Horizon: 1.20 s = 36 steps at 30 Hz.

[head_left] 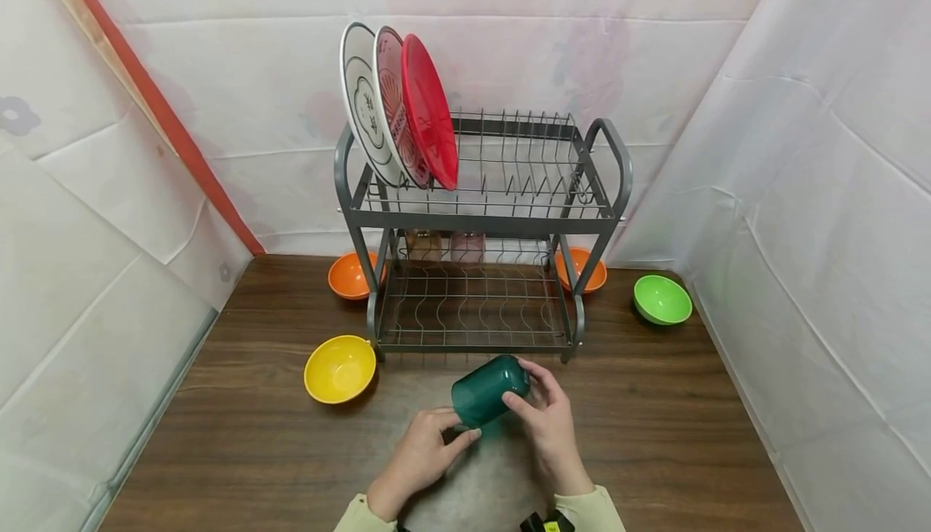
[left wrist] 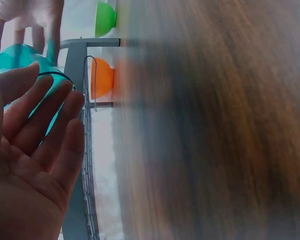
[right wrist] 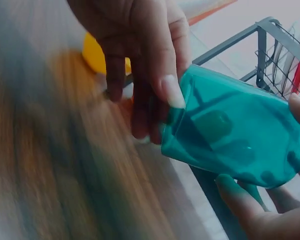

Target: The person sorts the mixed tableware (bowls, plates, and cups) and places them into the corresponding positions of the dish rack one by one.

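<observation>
A translucent teal cup (head_left: 486,393) lies tilted in the air before the dish rack, its mouth toward the left. My right hand (head_left: 549,423) grips it near the closed base, thumb on the near side and fingers round the far side. At the mouth end is my left hand (head_left: 429,451), its fingers loosely bent by the rim and the thumb held apart from them. In the right wrist view, the left thumb (right wrist: 171,91) overlaps the rim of the cup (right wrist: 240,130); whether it presses there I cannot tell.
The two-tier dish rack (head_left: 483,225) holds a white plate (head_left: 360,103), a patterned plate (head_left: 393,103) and a red plate (head_left: 429,111) on top. Two glasses (head_left: 467,247) show behind its lower tier. Yellow (head_left: 339,369), orange (head_left: 352,276) and green bowls (head_left: 662,300) stand around it.
</observation>
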Each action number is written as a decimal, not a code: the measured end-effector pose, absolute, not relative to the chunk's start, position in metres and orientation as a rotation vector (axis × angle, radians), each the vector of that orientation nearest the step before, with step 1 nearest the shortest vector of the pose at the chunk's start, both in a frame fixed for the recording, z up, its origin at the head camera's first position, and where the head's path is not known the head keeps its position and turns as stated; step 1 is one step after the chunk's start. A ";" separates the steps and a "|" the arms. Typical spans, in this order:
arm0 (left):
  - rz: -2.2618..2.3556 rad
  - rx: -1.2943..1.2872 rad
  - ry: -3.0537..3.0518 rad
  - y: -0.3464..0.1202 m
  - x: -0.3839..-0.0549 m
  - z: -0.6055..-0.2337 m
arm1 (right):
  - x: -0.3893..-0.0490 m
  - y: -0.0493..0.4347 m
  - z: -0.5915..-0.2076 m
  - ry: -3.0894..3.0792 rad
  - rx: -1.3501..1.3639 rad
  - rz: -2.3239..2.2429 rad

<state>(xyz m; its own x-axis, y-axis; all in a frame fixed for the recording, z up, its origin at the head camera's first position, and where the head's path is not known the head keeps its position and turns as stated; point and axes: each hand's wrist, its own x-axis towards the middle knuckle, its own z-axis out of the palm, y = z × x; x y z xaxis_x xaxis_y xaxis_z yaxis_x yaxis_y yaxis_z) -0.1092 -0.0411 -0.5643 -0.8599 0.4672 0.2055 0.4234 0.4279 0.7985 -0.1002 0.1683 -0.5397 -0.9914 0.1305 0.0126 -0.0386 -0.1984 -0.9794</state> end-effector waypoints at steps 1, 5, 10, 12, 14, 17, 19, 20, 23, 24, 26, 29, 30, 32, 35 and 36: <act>1.438 0.811 2.610 -0.042 -0.109 -0.565 | -0.100 0.168 -0.539 -1.948 -0.070 2.297; 1.416 0.787 2.572 -0.044 -0.110 -0.567 | -0.100 0.167 -0.535 -2.051 0.064 2.122; 1.375 0.737 2.526 -0.045 -0.110 -0.568 | -0.099 0.165 -0.527 -2.143 0.167 1.952; 1.363 0.725 2.513 -0.046 -0.111 -0.568 | -0.096 0.163 -0.515 -2.189 0.233 1.834; 1.364 0.715 2.499 -0.047 -0.112 -0.568 | -0.096 0.162 -0.505 -2.232 0.307 1.697; 1.379 0.683 2.459 -0.049 -0.114 -0.569 | -0.100 0.167 -0.498 -2.281 0.409 1.526; 1.403 0.650 2.438 -0.052 -0.116 -0.569 | -0.106 0.172 -0.499 -2.308 0.445 1.459; 1.410 0.633 2.433 -0.053 -0.116 -0.570 | -0.109 0.175 -0.499 -2.320 0.455 1.432; 1.431 0.597 2.433 -0.058 -0.117 -0.571 | -0.117 0.182 -0.489 -2.349 0.469 1.377; 1.432 0.590 2.442 -0.060 -0.118 -0.571 | -0.120 0.184 -0.486 -2.352 0.472 1.361; 1.429 0.575 2.458 -0.064 -0.119 -0.571 | -0.127 0.187 -0.479 -2.353 0.478 1.322; 1.414 0.547 2.492 -0.072 -0.122 -0.570 | -0.139 0.190 -0.470 -2.339 0.483 1.287; 1.410 0.534 2.510 -0.074 -0.123 -0.569 | -0.144 0.191 -0.468 -2.334 0.478 1.273; 1.403 0.499 2.543 -0.080 -0.125 -0.569 | -0.155 0.191 -0.463 -2.327 0.459 1.245; 1.397 0.448 2.603 -0.087 -0.128 -0.567 | -0.173 0.190 -0.458 -2.321 0.392 1.196; 1.398 0.434 2.620 -0.090 -0.129 -0.567 | -0.179 0.189 -0.456 -2.321 0.365 1.185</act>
